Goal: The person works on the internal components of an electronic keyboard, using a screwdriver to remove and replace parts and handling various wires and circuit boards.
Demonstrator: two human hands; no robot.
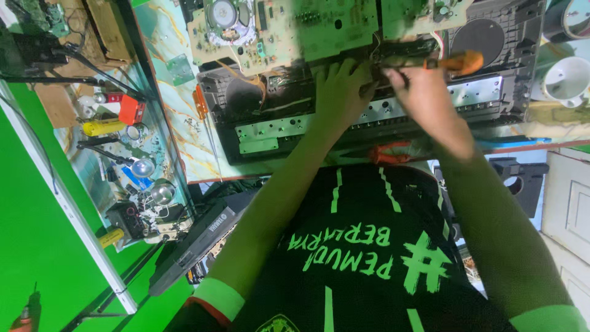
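Currently the right hand grips an orange-handled screwdriver, tip hidden down inside the opened black keyboard chassis on the marbled table. Left hand rests flat, fingers spread, on the chassis just left of it, holding nothing. Beige circuit boards sit folded back on the far side; a second orange screwdriver lies left of the chassis.
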